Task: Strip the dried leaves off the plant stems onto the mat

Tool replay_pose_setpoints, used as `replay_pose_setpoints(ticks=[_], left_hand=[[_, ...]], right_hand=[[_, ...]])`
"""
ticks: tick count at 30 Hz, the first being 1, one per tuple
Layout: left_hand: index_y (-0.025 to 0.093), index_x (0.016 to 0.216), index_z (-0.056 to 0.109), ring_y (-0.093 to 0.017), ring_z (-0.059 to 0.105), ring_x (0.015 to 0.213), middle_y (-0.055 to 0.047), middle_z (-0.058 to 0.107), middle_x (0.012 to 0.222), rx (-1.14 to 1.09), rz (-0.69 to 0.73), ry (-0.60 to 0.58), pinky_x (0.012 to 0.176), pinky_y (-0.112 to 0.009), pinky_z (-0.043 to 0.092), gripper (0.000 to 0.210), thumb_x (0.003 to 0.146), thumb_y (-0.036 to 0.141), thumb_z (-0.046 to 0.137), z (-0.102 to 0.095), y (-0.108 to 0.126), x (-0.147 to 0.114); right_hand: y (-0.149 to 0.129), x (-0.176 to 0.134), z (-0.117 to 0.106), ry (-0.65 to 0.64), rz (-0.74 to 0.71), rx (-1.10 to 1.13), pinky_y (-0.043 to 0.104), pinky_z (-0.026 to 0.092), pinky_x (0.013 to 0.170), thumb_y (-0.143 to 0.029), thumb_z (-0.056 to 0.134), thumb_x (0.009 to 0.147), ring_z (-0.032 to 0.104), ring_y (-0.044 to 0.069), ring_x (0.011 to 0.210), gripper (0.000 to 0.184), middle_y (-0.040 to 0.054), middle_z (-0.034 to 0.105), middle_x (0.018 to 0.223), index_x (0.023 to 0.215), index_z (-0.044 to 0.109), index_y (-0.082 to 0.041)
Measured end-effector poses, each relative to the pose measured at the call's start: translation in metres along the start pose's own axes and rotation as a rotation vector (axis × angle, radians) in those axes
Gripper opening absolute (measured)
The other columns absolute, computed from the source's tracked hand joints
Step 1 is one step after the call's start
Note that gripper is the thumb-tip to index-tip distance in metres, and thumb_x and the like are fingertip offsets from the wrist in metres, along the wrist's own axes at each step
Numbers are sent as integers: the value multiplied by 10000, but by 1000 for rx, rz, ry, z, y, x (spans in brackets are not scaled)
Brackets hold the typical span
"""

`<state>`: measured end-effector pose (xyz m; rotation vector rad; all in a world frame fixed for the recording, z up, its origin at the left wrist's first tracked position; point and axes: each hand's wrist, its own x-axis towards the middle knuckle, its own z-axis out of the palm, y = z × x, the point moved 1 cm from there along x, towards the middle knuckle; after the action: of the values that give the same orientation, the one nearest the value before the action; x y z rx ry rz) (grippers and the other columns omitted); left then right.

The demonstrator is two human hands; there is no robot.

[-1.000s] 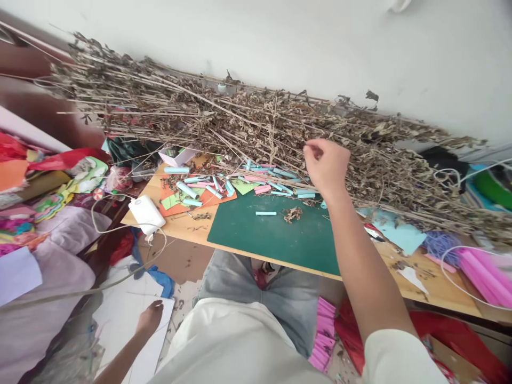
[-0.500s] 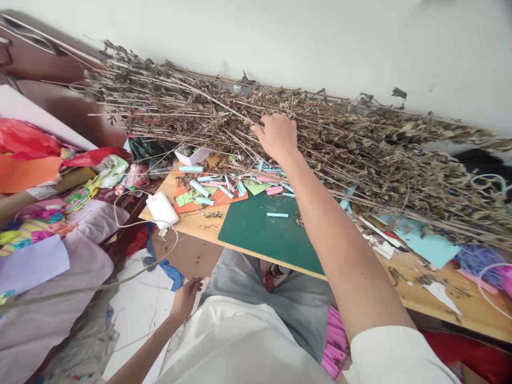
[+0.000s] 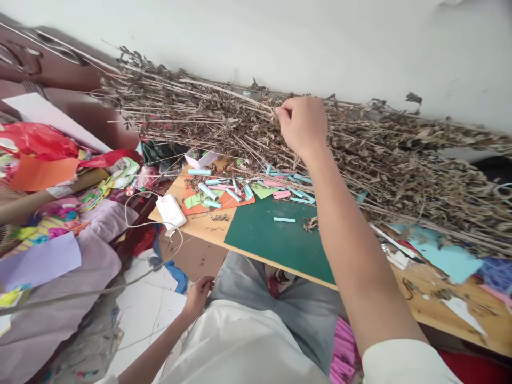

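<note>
My right hand (image 3: 304, 125) is pinched on the end of a pale dried stalk (image 3: 228, 93), above a long heap of dried plant stalks (image 3: 372, 149) with shrivelled brown leaves. From the fingers the stalk runs leftward across the heap. My left hand (image 3: 199, 296) hangs low beside my thigh, its fingers loosely bent and nothing seen in them. Under the heap's front edge lie several blue and pink paper tubes (image 3: 210, 191). One blue tube (image 3: 284, 220) rests apart on a green mat (image 3: 260, 229), near a small clump of dry leaves (image 3: 310, 224).
A white power bank (image 3: 170, 212) with a cable sits at the wooden table's (image 3: 208, 226) left corner. Red plastic bags (image 3: 40, 143), coloured paper and lilac cloth (image 3: 76, 277) crowd the left. Light blue paper (image 3: 444, 257) lies right of my arm. A white wall stands behind.
My right hand has moved up and to the right, raising the end of the stalk it pinches. My left hand stays low by my thigh. The view has shifted slightly.
</note>
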<state>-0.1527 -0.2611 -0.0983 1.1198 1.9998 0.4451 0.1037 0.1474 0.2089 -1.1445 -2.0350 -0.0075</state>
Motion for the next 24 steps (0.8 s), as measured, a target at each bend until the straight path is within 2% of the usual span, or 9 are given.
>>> replay_pose_setpoints(ticks=[3,5,8,11,14,16,18,21,24], left_hand=[[188,1024,716,-207,726,869,-53,768,919,26,0,-10,843,-307,550,367,860,294,405,0,1,5],[196,1030,714,-207,724,894,-49,768,939,38,13,-26,857,-304,544,355,867,287,411,2,3,8],[192,1054,709,-216,713,974,-58,762,1022,84,56,-58,895,-302,527,357,881,260,404,3,6,13],[177,1088,700,-242,695,1040,-83,742,1109,176,118,-75,944,-333,505,367,897,235,392,2,14,15],[185,1120,682,-257,687,1058,-88,733,1130,239,204,-67,957,-364,499,364,933,260,378,-3,27,10],[203,1126,675,-253,692,1046,-80,730,1139,242,258,-28,950,-369,508,360,954,296,372,-7,37,4],[227,1118,676,-240,701,1029,-65,735,1128,229,310,20,931,-357,523,348,963,316,377,-10,47,-3],[244,1112,675,-213,724,956,-51,753,1060,194,408,66,861,-315,560,325,967,318,394,-11,64,-10],[231,1113,669,-186,734,882,-47,761,988,129,537,88,795,-281,580,304,979,292,402,-10,86,-12]], right_hand=[[-2,-3,-32,18,14,-66,469,510,859,-642,309,968,680,271,866,618,83,673,721,770,658,-173],[-5,-4,-41,15,43,-101,480,495,875,-628,319,971,676,276,892,616,90,674,741,778,666,-157],[-7,-6,-31,-65,60,-114,497,463,935,-581,352,979,653,298,985,569,122,689,834,843,682,-137],[6,-13,-13,-108,30,-86,477,461,959,-529,443,961,634,289,1022,453,131,705,938,914,686,-150],[45,-23,-17,10,65,-82,428,459,947,-440,440,974,627,251,1032,368,127,708,1055,1013,689,-172],[85,-30,-33,137,196,-129,404,437,945,-345,401,985,631,226,1008,354,145,711,1071,1031,700,-163],[127,-40,-54,221,389,-211,396,411,941,-250,456,942,638,219,977,307,184,714,1071,1040,719,-124],[172,-54,-81,159,511,-320,394,385,928,-232,566,876,629,232,1003,302,243,703,1075,1077,730,-78],[182,-61,-96,16,398,-427,363,363,953,-250,557,909,570,234,1145,355,220,664,1212,1208,684,-107]])
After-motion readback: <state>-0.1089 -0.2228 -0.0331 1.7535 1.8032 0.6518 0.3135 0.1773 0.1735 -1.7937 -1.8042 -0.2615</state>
